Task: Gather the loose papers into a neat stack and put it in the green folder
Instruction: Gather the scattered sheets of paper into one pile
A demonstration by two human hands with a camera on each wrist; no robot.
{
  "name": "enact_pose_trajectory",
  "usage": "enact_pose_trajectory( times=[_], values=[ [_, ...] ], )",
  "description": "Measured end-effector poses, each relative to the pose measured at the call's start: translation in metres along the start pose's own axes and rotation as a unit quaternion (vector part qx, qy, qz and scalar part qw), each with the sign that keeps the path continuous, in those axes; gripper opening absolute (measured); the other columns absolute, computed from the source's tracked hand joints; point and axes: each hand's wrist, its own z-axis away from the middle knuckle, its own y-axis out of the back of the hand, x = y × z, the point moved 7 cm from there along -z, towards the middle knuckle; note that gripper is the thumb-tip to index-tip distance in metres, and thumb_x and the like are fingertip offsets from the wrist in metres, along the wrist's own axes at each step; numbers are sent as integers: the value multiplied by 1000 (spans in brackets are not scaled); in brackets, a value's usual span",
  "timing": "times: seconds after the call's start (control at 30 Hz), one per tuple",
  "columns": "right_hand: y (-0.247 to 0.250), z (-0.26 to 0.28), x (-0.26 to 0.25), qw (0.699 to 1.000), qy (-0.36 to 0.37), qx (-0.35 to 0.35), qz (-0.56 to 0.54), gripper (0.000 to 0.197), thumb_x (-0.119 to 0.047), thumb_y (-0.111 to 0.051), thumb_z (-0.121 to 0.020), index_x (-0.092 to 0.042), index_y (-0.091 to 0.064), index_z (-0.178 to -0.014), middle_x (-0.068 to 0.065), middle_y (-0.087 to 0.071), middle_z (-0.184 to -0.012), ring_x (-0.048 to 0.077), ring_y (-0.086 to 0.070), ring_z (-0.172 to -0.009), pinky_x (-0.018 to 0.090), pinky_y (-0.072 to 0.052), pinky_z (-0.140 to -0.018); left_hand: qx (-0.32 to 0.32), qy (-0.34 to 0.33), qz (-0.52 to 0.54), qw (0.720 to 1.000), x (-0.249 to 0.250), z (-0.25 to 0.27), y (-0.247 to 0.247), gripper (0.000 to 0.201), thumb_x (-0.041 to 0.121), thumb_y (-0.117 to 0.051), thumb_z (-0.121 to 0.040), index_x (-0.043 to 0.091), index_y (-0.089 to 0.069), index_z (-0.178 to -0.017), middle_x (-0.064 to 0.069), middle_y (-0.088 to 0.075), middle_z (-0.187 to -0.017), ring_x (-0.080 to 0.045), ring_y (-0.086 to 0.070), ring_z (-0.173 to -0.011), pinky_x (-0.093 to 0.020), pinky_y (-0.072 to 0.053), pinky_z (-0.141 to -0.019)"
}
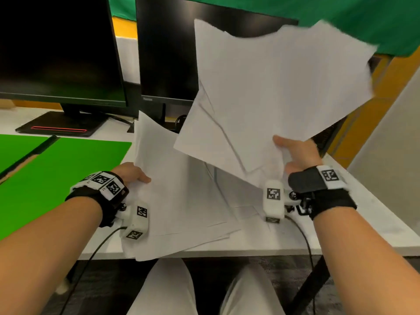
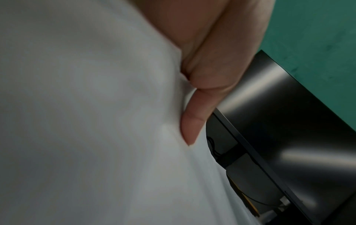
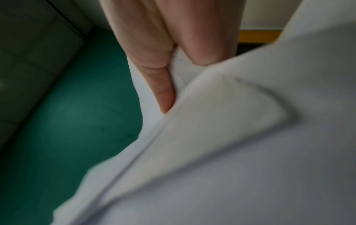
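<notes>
My right hand [image 1: 295, 153] pinches a fanned bunch of white papers [image 1: 272, 92] and holds it up above the desk, tilted to the right. In the right wrist view the thumb [image 3: 163, 91] presses on those sheets [image 3: 231, 152]. My left hand [image 1: 131, 173] grips the left edge of another bundle of papers [image 1: 172, 189], which curls up from the desk; its thumb [image 2: 194, 121] lies on the sheet [image 2: 86, 121]. More sheets lie skewed at the desk's front edge [image 1: 181, 244]. The green folder [image 1: 56, 173] lies open flat at the left.
Two dark monitors [image 1: 56, 48] [image 1: 168, 60] stand at the back of the white desk [image 1: 352, 223], with a black stand base [image 1: 59, 126] behind the folder. Green cloth [image 1: 341, 17] hangs at the top. My knees show below the desk edge.
</notes>
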Motion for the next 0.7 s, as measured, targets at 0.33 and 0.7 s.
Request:
enact_pose_trajectory(
  times=[0.33, 0.7],
  values=[
    [-53, 11, 138, 907, -199, -248, 276, 33, -13, -79, -70, -15, -66, -101, 7, -71, -101, 26, -67, -91, 39, -58, -76, -67, -22, 236, 969, 9, 30, -20, 63, 58, -65, -74, 19, -62, -123, -11, -67, -116, -29, -64, -106, -43, -50, -94],
    [-69, -35, 116, 798, -111, -176, 566, 50, -31, -47, -96, -2, -42, -136, 17, -46, -141, 33, -44, -128, 33, -34, -104, -126, -24, 133, 983, 3, 19, -18, 57, 33, -82, -58, 8, -67, -107, -9, -78, -80, -28, -74, -74, -38, -58, -72]
  ],
)
